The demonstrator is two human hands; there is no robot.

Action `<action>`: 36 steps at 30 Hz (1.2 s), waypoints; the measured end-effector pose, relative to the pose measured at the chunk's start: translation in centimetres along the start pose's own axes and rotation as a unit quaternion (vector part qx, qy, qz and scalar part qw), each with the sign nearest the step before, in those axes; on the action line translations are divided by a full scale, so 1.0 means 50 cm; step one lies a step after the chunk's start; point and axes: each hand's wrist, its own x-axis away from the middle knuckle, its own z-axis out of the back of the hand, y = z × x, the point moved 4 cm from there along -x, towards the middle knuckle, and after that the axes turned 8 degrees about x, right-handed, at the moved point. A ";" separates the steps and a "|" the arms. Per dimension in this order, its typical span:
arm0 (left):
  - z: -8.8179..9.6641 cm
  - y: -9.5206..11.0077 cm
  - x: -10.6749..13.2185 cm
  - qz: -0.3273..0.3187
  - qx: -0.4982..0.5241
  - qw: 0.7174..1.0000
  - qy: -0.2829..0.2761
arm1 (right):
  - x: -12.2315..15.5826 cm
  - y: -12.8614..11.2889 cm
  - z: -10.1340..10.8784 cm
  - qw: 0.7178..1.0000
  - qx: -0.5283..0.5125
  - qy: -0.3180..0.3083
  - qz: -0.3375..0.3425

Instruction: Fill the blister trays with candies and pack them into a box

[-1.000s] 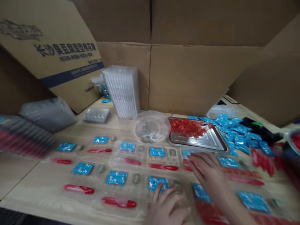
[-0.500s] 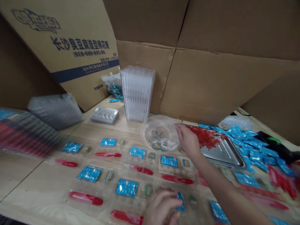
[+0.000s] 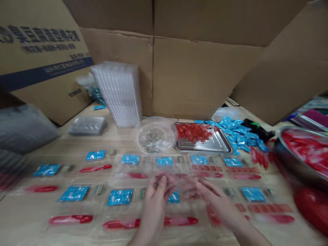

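My left hand (image 3: 156,191) and my right hand (image 3: 208,191) are close together over the middle of the laid-out packs. Blurred, reddish see-through pieces (image 3: 188,188) are pinched between the fingers of both hands; their exact shape is smeared. Beneath and around them lie clear plastic trays holding blue sachets (image 3: 120,197), small green-striped packets (image 3: 99,190) and red plastic utensils (image 3: 71,219). Trays on the right also carry rows of red pieces (image 3: 270,208). A metal tray (image 3: 217,145) with a heap of similar red pieces (image 3: 196,132) stands behind my hands.
A clear round bowl (image 3: 139,131) with small packets stands left of the metal tray. Stacked clear trays (image 3: 118,94) rise against the cardboard (image 3: 187,75). At right are loose blue sachets (image 3: 242,140) and a metal basin (image 3: 282,148) of red-and-pink items.
My right hand has come back from the metal tray's left edge to join my left hand over the packs. The view has swung right, bringing the metal basin into sight.
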 end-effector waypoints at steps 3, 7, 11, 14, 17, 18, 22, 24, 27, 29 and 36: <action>0.025 0.048 -0.018 -0.034 -0.173 0.983 -0.043 | -0.026 0.000 0.133 0.957 0.255 0.127 0.060; 0.000 0.081 -0.051 -0.076 -0.468 0.854 -0.214 | -0.138 -0.011 0.274 0.846 0.483 0.225 0.030; -0.045 0.066 -0.050 -0.212 -0.649 0.684 -0.257 | -0.269 -0.011 0.288 0.824 0.517 0.230 -0.004; -0.041 0.051 -0.016 -0.310 -0.679 0.637 -0.191 | -0.317 0.004 0.277 0.815 0.525 0.241 -0.046; -0.015 0.035 0.033 -0.349 -0.638 0.657 -0.199 | -0.313 0.009 0.284 0.817 0.515 0.250 -0.069; -0.008 0.032 0.044 -0.346 -0.619 0.674 -0.206 | -0.301 0.004 0.285 0.821 0.509 0.248 -0.067; -0.019 0.039 0.034 -0.254 -0.491 0.814 -0.179 | -0.207 -0.036 0.236 0.897 0.410 0.166 -0.025; -0.041 0.036 0.006 -0.157 -0.360 0.907 -0.155 | -0.144 -0.048 0.168 0.976 0.215 0.025 -0.025; -0.080 0.007 -0.017 0.008 -0.154 0.969 -0.193 | -0.059 -0.056 0.075 0.993 0.000 -0.103 -0.060; -0.090 -0.011 -0.012 0.072 -0.077 0.973 -0.206 | -0.026 -0.050 0.041 0.989 -0.067 -0.110 -0.078; -0.059 -0.039 0.040 0.133 -0.095 0.965 -0.207 | 0.027 -0.013 -0.003 0.989 -0.099 -0.059 -0.093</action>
